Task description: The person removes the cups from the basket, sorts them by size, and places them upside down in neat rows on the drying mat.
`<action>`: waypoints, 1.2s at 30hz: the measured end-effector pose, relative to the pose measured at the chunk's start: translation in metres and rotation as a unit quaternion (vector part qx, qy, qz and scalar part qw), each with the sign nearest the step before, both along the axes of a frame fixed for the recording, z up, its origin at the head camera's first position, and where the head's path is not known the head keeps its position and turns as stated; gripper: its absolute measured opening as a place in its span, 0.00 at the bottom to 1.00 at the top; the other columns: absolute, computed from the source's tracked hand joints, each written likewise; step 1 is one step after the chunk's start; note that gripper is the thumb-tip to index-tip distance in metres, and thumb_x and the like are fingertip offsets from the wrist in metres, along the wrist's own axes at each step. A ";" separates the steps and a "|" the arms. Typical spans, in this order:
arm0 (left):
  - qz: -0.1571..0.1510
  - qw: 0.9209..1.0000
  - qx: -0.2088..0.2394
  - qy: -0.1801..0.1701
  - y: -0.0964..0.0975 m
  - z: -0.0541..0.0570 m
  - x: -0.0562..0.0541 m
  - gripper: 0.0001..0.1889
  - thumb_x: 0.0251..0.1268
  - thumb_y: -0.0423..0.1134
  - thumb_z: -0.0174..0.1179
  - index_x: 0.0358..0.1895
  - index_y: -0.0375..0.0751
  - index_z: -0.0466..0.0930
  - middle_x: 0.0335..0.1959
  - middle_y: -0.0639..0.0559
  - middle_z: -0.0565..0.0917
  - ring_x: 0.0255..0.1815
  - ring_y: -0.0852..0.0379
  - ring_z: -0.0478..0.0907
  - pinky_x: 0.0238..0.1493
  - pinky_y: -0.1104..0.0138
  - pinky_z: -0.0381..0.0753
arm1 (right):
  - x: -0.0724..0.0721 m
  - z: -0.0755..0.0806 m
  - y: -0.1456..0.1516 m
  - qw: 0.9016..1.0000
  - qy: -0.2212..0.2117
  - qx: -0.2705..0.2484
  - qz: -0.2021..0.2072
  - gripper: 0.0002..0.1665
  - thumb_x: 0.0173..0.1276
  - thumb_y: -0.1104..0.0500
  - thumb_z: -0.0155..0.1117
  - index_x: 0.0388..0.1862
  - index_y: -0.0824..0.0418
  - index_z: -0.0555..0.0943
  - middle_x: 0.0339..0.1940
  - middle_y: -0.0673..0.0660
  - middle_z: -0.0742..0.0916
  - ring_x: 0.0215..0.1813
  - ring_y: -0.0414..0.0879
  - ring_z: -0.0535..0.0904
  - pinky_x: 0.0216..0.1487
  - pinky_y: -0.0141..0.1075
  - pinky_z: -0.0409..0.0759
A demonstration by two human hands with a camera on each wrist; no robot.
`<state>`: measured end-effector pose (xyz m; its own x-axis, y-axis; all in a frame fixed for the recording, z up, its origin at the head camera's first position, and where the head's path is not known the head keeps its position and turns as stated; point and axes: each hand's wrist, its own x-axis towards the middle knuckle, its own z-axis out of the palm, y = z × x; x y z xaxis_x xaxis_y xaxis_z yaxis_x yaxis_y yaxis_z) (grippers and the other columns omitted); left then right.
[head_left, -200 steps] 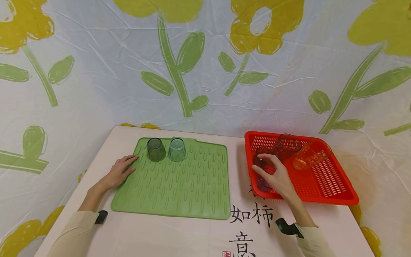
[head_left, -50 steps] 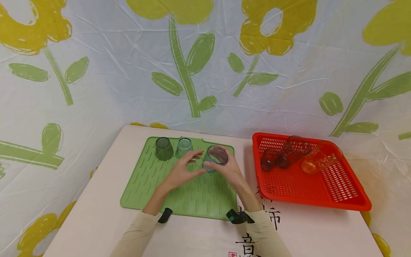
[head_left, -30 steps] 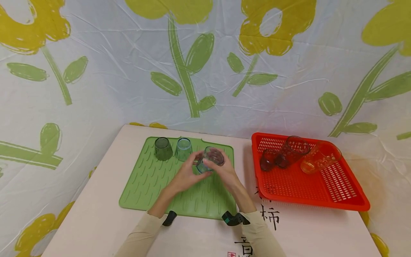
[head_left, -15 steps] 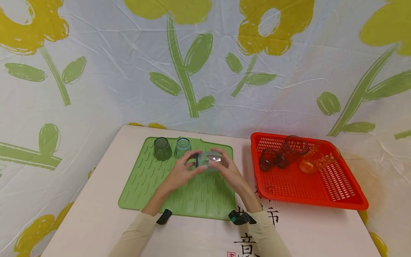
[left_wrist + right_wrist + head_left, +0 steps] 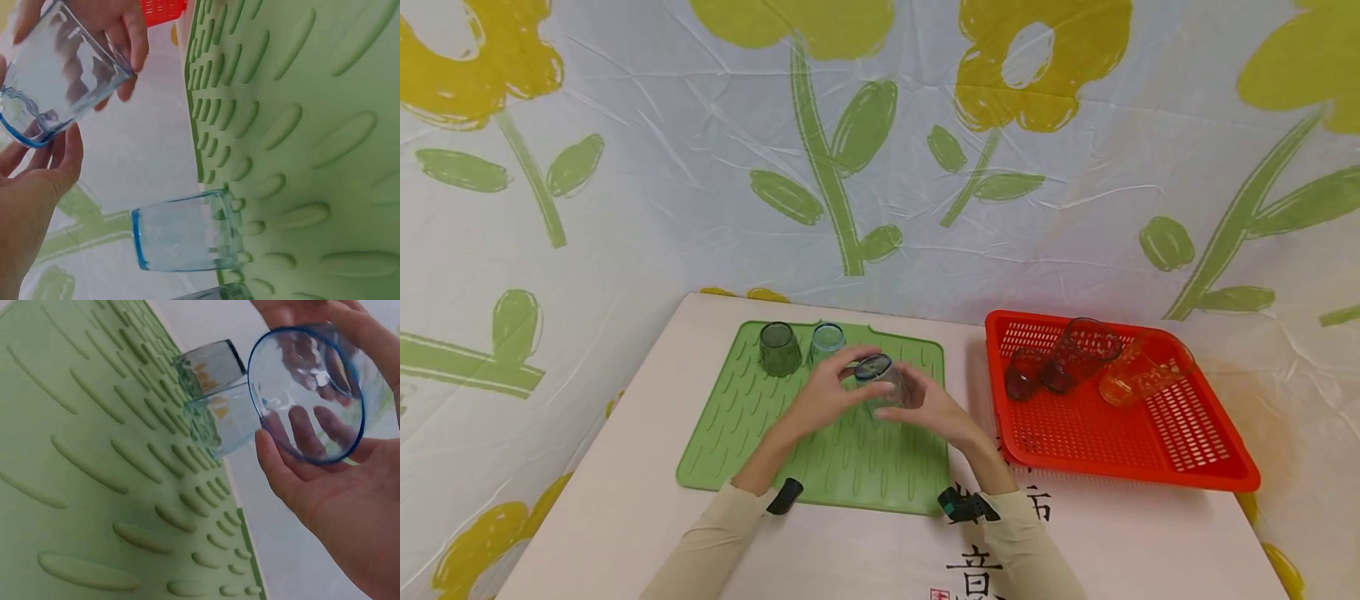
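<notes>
Both hands hold a clear glass tumbler with a bluish edge [image 5: 875, 367] above the green ribbed mat [image 5: 820, 450]. The tumbler is tilted, one round end turned up and to the left. My left hand [image 5: 826, 396] curls around that upper end, thumb in front. My right hand [image 5: 942, 414] grips its lower right side. In the right wrist view, a round blue-edged end of the tumbler [image 5: 56, 69] faces the camera, fingers visible through the glass. On the mat's back left stand a grey glass [image 5: 780, 350] and a light blue glass [image 5: 827, 340], the latter partly hidden by my left hand.
A red perforated basket [image 5: 1127, 473] stands right of the mat. In it lie a small dark-looking glass [image 5: 1024, 373], a tall glass [image 5: 1078, 354] and another tall clear glass [image 5: 1138, 375]. Flower-printed cloth [image 5: 700, 208] hangs behind the table.
The tumbler came from the basket side to above the mat. Both hands have since turned it; half a second ago it lay nearly sideways, and now its left end points up.
</notes>
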<state>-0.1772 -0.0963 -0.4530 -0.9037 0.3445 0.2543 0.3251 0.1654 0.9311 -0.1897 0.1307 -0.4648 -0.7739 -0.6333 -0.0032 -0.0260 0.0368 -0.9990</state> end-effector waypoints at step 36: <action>0.063 0.977 -0.145 0.143 -0.043 -0.005 -0.002 0.19 0.71 0.31 0.66 0.63 0.33 0.81 0.57 0.40 0.82 0.55 0.45 0.79 0.53 0.46 0.82 | -0.021 -0.013 -0.022 0.981 0.083 0.085 -0.156 0.45 0.63 0.56 0.79 0.74 0.57 0.66 0.63 0.60 0.80 0.69 0.57 0.74 0.70 0.59 0.69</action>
<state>-0.1793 -0.1392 -0.4576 -0.8498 0.3297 0.4111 0.5252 0.4642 0.7133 -0.2107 0.1090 -0.4776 -0.9284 -0.3676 0.0539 -0.1484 0.2337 -0.9609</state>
